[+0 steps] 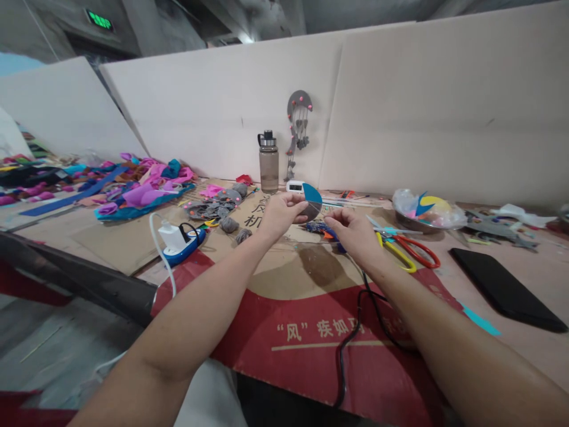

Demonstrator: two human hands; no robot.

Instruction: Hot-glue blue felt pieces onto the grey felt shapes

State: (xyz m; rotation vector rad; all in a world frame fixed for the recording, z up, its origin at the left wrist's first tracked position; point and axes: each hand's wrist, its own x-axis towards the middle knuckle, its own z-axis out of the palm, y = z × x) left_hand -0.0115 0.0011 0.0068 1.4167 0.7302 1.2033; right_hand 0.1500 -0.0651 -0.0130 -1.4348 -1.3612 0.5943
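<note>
Both hands forward — close together.

The left hand and right hand are bare, as are the forearms behind the grip. Well below it shows pale cloth, probably trousers, though partly hidden.

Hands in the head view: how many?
2: the left hand pinching a blue-and-grey piece, and the right hand just right of that piece. Some right fingertips are partly hidden.
</note>
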